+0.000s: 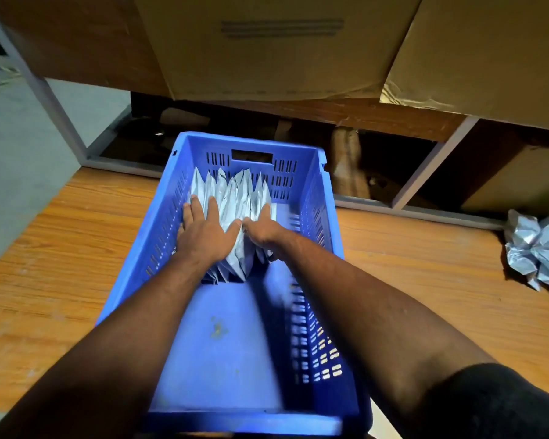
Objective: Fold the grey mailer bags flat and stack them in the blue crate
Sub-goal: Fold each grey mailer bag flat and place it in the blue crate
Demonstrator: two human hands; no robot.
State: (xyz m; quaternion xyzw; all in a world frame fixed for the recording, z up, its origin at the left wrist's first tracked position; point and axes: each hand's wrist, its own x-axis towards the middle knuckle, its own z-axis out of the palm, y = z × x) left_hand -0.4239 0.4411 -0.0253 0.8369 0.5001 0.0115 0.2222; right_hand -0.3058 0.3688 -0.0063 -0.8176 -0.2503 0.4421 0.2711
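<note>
At the far end of the slatted blue plastic crate [159, 223], folded grey plastic mailer bags [235, 198] stand on edge. Left hand [208, 231] and right hand [262, 228] press them with flat, open grips, squaring the row. Next: fetch the crumpled grey mailers [536, 248] at three o'clock on the wooden counter [76, 236].

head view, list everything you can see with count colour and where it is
crate: one, blue, on the wooden table
folded mailer bags: a row, exact count unclear, grey, upright at the crate's far end
crumpled mailer bags: small heap, grey, table's right edge
table: one, orange-brown wood
cardboard boxes: at least two, brown, on the shelf behind
left hand: flat on the folded bags
right hand: on the folded bags
</note>
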